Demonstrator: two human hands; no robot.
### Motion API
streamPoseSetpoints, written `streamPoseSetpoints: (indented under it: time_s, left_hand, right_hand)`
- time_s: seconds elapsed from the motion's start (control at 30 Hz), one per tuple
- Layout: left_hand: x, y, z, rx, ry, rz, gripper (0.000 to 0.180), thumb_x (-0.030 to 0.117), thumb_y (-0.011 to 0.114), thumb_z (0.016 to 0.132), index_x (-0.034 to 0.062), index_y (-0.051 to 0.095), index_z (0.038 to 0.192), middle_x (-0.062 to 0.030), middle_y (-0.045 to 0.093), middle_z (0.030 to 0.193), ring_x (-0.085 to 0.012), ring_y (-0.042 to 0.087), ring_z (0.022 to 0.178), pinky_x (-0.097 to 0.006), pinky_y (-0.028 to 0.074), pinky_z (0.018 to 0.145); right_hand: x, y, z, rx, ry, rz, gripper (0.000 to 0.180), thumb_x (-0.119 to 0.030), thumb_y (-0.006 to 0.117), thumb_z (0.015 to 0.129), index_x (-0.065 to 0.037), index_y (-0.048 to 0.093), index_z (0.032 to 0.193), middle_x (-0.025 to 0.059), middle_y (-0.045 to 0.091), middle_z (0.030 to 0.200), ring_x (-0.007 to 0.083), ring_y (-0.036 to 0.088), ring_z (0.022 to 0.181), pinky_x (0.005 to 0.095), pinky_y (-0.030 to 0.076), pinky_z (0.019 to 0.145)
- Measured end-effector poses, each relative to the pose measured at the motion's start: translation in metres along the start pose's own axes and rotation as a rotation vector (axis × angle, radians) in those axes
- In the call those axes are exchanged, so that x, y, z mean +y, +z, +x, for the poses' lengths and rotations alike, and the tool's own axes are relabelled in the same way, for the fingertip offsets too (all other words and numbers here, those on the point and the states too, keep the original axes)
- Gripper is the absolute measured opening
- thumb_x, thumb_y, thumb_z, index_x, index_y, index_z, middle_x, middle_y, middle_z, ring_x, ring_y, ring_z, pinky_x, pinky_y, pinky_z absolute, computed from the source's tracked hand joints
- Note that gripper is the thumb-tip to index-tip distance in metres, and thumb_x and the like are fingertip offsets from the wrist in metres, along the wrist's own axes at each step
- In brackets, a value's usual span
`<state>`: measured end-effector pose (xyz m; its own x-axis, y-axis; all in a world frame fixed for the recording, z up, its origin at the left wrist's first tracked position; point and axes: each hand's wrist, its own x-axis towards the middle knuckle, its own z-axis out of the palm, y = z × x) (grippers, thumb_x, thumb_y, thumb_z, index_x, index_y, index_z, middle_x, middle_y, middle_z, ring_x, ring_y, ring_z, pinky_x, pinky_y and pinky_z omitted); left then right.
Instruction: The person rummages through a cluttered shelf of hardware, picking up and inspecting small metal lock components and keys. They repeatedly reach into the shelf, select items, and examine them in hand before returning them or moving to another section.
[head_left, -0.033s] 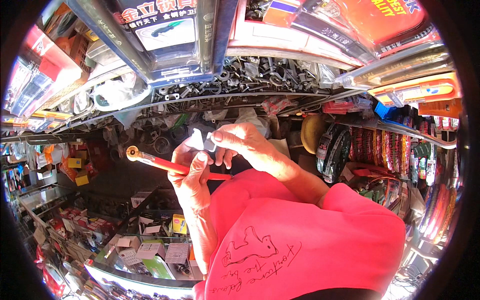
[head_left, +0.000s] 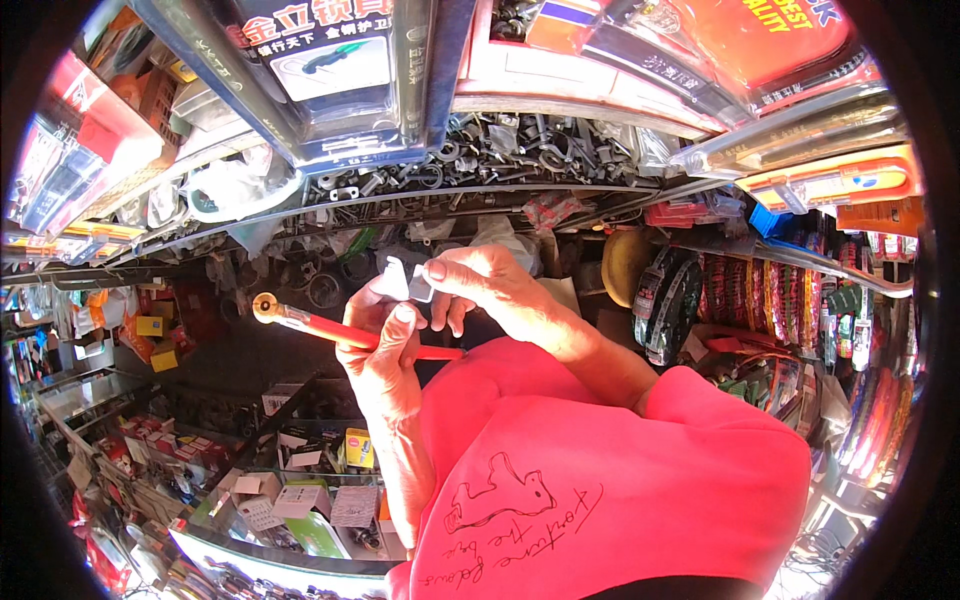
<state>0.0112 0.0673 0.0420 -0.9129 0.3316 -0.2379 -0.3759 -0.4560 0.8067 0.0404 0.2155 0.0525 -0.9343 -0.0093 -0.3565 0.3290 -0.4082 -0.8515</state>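
My left hand (head_left: 385, 365) is closed around a long red-handled tool (head_left: 320, 325) that points left and ends in a round yellow tip. My left thumb presses on the handle. Just above it, my right hand (head_left: 490, 280) pinches a small white piece (head_left: 420, 285) between thumb and forefinger. A second pale piece (head_left: 393, 278) sits against my left fingertips, touching the first. Both hands meet at chest height in front of my pink shirt (head_left: 600, 470).
A shelf of loose metal fittings (head_left: 480, 160) runs across just beyond my hands. Packaged goods (head_left: 330, 70) hang overhead. Racks of red packets (head_left: 780, 300) fill the right side. A glass counter with small boxes (head_left: 300, 490) lies at the lower left.
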Motion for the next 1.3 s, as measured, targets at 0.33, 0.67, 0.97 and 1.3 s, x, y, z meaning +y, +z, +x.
streamPoseSetpoints:
  time_s: [0.33,0.67,0.97,1.3]
  left_hand:
    - [-0.001,0.003,-0.004,0.036,-0.012,-0.008,0.018,0.005,0.063,0.079,0.0014,0.058,0.096,-0.0048,0.056,0.071,-0.0057,0.044,0.052,-0.015,0.027,0.04]
    - [-0.005,-0.003,-0.004,-0.014,-0.134,-0.196,0.013,0.013,0.061,0.083,0.0019,0.056,0.085,-0.0029,0.054,0.071,-0.0069,0.044,0.055,-0.018,0.028,0.041]
    - [-0.006,-0.009,0.004,0.0,-0.385,-0.695,0.013,0.012,0.058,0.084,-0.0006,0.055,0.085,-0.0068,0.054,0.078,-0.01,0.042,0.057,-0.02,0.029,0.042]
    - [-0.011,-0.014,0.003,-0.003,-0.39,-0.709,0.014,0.012,0.055,0.084,0.0012,0.056,0.093,-0.004,0.05,0.071,-0.009,0.04,0.056,-0.02,0.029,0.044]
  right_hand:
    - [0.005,-0.002,0.001,-0.025,-0.004,0.09,0.047,-0.044,0.055,0.085,0.002,0.061,0.083,0.0093,0.06,0.074,0.0133,0.059,0.058,0.0213,0.046,0.043]
    - [0.007,-0.003,0.001,0.0,-0.026,0.038,0.038,-0.034,0.053,0.089,0.0,0.063,0.076,0.007,0.06,0.071,0.013,0.059,0.06,0.0222,0.046,0.047]
    - [0.004,0.0,-0.003,-0.076,-0.124,-0.04,0.023,-0.018,0.05,0.09,0.003,0.06,0.091,0.0078,0.06,0.079,0.0115,0.058,0.063,0.0215,0.045,0.05]
    - [-0.004,0.011,-0.013,-0.1,-0.268,-0.117,0.013,-0.01,0.052,0.089,0.0,0.059,0.094,0.0052,0.06,0.086,0.0087,0.056,0.067,0.0213,0.044,0.054]
